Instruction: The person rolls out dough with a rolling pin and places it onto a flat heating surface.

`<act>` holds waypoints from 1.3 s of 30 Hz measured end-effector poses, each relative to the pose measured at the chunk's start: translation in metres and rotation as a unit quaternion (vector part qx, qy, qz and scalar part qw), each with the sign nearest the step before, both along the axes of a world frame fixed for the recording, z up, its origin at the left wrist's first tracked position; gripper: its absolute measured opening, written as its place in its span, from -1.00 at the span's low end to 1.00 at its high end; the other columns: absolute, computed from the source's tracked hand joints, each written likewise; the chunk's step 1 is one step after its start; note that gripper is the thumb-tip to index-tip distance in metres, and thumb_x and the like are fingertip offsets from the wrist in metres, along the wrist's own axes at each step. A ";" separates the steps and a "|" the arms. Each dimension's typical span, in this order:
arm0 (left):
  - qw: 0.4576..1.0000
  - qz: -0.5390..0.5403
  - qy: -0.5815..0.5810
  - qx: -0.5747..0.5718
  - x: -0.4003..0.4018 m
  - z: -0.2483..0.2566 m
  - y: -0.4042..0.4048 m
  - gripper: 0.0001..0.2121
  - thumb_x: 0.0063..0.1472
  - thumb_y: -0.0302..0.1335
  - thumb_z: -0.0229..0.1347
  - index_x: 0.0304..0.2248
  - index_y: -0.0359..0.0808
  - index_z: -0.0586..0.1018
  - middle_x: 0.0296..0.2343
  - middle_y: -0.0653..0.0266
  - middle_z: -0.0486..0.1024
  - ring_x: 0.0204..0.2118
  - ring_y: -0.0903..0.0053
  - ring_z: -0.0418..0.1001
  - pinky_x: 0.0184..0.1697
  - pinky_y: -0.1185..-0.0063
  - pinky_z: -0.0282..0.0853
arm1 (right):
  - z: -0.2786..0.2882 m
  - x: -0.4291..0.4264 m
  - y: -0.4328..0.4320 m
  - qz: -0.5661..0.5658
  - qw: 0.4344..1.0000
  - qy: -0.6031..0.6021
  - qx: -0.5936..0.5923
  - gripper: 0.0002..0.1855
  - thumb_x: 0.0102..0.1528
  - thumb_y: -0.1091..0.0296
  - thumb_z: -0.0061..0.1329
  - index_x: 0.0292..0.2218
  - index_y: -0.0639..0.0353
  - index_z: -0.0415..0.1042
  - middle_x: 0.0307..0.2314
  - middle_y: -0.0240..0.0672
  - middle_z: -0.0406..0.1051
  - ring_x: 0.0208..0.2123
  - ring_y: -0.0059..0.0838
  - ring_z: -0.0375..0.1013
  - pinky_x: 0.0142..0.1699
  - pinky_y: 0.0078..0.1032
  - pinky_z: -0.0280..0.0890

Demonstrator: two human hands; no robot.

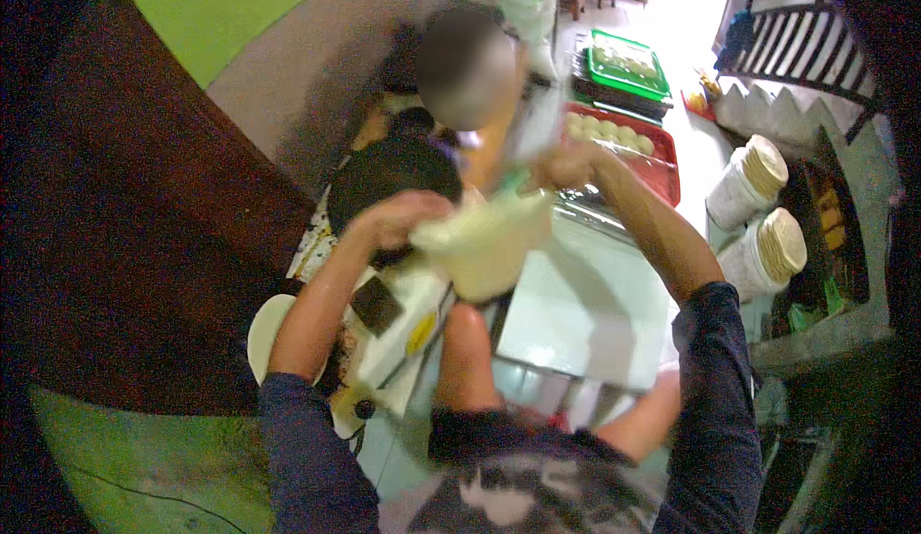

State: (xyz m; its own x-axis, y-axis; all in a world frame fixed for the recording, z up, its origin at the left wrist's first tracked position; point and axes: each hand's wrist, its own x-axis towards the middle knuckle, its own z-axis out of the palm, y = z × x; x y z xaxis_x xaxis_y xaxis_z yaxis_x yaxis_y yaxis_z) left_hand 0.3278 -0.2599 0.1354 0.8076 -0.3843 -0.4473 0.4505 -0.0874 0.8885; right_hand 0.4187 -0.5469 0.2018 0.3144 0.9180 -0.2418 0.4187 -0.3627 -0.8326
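Observation:
A pale yellow, soft flat sheet, perhaps dough, point(489, 246) hangs blurred between my two hands above my knee. My left hand point(410, 217) grips its left edge, over a round dark pan point(392, 174). My right hand point(568, 174) holds its upper right edge, with something greenish at the fingers, too blurred to name. Under and to the right of the sheet lies a white board or tabletop point(583, 304). A red tray point(665, 167) holding several round pale dough balls point(611, 134) stands just beyond my right hand.
Another person point(496, 138) sits opposite, close to the pan. Farther back is a green tray point(597, 77) of pale pieces. Two white tubs point(730, 181) with stacks of flat round pieces point(781, 242) stand at the right. A white box point(403, 347) lies beside my knee.

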 end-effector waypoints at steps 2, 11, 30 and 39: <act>0.963 0.001 -0.170 0.209 0.025 0.028 0.079 -0.72 0.13 -0.27 0.10 -0.25 -0.30 0.55 -0.40 0.35 0.52 -0.36 0.61 0.44 -0.24 0.57 0.37 | 0.032 0.021 0.052 0.023 0.968 -0.251 0.006 -0.24 -0.01 0.12 0.02 0.15 0.14 0.04 0.10 -0.18 0.11 0.13 -0.22 0.08 0.22 -0.27 -0.08; 0.778 0.128 -0.493 0.368 0.046 0.011 0.188 -0.80 0.07 -0.38 0.01 -0.49 -0.34 0.57 -0.61 0.24 0.51 -0.56 0.61 0.38 -0.45 0.52 0.32 | -0.033 0.074 0.189 0.054 0.945 -0.307 0.100 -0.52 -0.15 0.31 0.03 -0.12 0.17 0.41 -0.28 -0.18 0.45 -0.27 -0.32 0.43 -0.12 -0.35 0.31; 0.555 0.145 -0.492 0.655 0.080 -0.156 0.161 -0.68 0.17 -0.40 -0.17 -0.14 -0.36 0.45 0.01 -0.12 0.20 0.14 0.00 0.01 0.18 0.13 -0.11 | -0.165 0.049 0.243 -0.032 0.857 -0.514 -0.009 -0.34 0.17 -0.15 -0.43 0.07 0.21 0.16 0.09 0.02 0.05 0.16 -0.04 0.00 0.21 0.01 -0.19; 0.664 -0.139 -0.410 0.610 -0.010 -0.078 0.122 -0.57 0.14 -0.38 -0.16 -0.03 -0.48 0.30 -0.01 -0.10 0.26 0.08 0.14 0.20 0.14 0.14 0.02 | -0.130 -0.018 0.187 0.050 0.968 -0.247 -0.016 -0.50 0.21 -0.06 -0.48 -0.21 0.19 0.31 -0.21 -0.04 0.31 -0.10 -0.04 0.28 0.11 -0.05 0.00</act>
State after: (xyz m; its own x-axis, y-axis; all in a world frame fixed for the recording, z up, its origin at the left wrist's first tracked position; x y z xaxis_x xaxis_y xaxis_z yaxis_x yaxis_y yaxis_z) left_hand 0.3179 -0.1379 0.0573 0.9457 -0.3246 -0.0163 -0.3244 -0.9458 0.0166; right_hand 0.4002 -0.3600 0.0717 0.3085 0.9445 -0.1129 0.7974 -0.3215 -0.5106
